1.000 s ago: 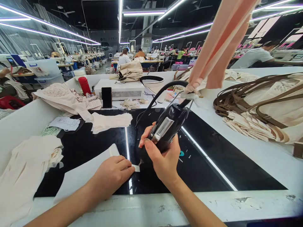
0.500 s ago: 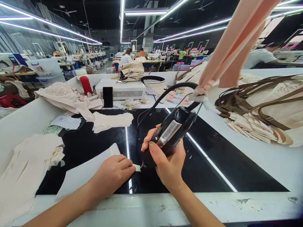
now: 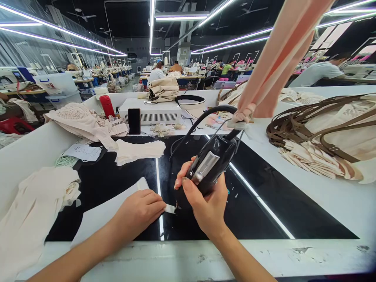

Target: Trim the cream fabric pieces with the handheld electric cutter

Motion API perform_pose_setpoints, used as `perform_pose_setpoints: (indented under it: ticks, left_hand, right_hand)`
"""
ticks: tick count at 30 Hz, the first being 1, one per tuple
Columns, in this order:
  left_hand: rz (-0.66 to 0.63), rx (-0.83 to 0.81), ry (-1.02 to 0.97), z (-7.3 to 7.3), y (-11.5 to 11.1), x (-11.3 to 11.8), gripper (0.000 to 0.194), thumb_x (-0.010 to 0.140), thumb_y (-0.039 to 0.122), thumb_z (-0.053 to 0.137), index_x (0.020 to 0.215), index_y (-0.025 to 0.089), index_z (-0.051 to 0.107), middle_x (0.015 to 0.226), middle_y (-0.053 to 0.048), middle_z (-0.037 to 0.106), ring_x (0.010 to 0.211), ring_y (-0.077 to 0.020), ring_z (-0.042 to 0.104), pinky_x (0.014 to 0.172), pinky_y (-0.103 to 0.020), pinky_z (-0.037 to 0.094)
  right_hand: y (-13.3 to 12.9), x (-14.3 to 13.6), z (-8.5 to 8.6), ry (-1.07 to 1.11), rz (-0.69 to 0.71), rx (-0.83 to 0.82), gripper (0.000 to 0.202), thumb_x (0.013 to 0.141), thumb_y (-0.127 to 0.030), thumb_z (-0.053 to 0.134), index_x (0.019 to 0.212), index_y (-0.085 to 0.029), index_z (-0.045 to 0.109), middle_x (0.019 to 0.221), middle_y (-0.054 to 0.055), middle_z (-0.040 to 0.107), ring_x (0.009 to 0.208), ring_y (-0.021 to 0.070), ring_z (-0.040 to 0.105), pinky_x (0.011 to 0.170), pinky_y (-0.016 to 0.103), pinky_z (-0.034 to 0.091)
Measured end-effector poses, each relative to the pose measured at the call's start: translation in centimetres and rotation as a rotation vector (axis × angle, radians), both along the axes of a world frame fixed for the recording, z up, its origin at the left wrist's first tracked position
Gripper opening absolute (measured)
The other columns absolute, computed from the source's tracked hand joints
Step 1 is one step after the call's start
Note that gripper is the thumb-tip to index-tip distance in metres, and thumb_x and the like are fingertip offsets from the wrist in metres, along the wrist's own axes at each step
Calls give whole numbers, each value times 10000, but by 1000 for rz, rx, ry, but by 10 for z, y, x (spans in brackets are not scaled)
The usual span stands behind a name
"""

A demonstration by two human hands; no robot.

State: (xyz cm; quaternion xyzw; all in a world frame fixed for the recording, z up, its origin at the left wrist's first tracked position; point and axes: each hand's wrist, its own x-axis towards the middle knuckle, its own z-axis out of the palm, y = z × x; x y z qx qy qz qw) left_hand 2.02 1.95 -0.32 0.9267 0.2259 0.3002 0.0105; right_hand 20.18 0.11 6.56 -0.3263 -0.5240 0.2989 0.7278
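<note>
Room for moving spreads right of our right hand [image 3: 210, 207] across the black board [image 3: 273, 203], to its slanted edge. That hand's fingers wrap firmly around 1 black tool [image 3: 210, 160], its lower end hard to make out just beside 1 pale strip [image 3: 169, 208]. Our left hand [image 3: 139, 209], fingers together, partly hides 1 white panel [image 3: 101, 214]; we cannot tell whether it pinches anything.
</note>
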Motion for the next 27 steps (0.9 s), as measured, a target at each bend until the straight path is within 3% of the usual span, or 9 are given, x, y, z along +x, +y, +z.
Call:
perform_pose_setpoints:
  ticks: [8, 15, 22, 27]
  left_hand:
    - [-10, -105, -15, 10, 3, -11, 240, 1110, 234, 469, 995, 196, 677, 993, -16, 741, 857, -177, 694, 740, -300, 540]
    - [-30, 34, 21, 7, 4, -14, 217, 1091, 164, 482, 974, 180, 664, 954, -13, 737, 807, -177, 695, 702, -315, 549]
    - [-64, 201, 84, 7, 2, -11, 175, 1078, 107, 485, 1057, 125, 657, 1024, -50, 753, 905, -211, 702, 781, -349, 580]
    - [-84, 205, 126, 10, 0, -10, 220, 1068, 61, 444, 1083, 105, 659, 987, -61, 744, 874, -193, 688, 777, -338, 598]
  right_hand:
    - [-3, 4, -2, 28, 43, 16, 299, 828, -130, 741, 1053, -270, 604, 820, -53, 697, 609, 90, 649, 589, 213, 591]
    - [-8, 3, 0, 50, 62, -2, 313, 812, -104, 744, 1041, -270, 610, 824, -53, 702, 605, 94, 653, 558, 208, 589]
    - [-10, 3, 2, 42, 55, 1, 305, 803, -91, 738, 1020, -262, 608, 816, -44, 703, 592, 101, 657, 543, 218, 585]
    - [-11, 4, 3, 51, 67, -5, 269, 805, -108, 740, 977, -257, 595, 824, -35, 687, 590, 110, 651, 527, 234, 574]
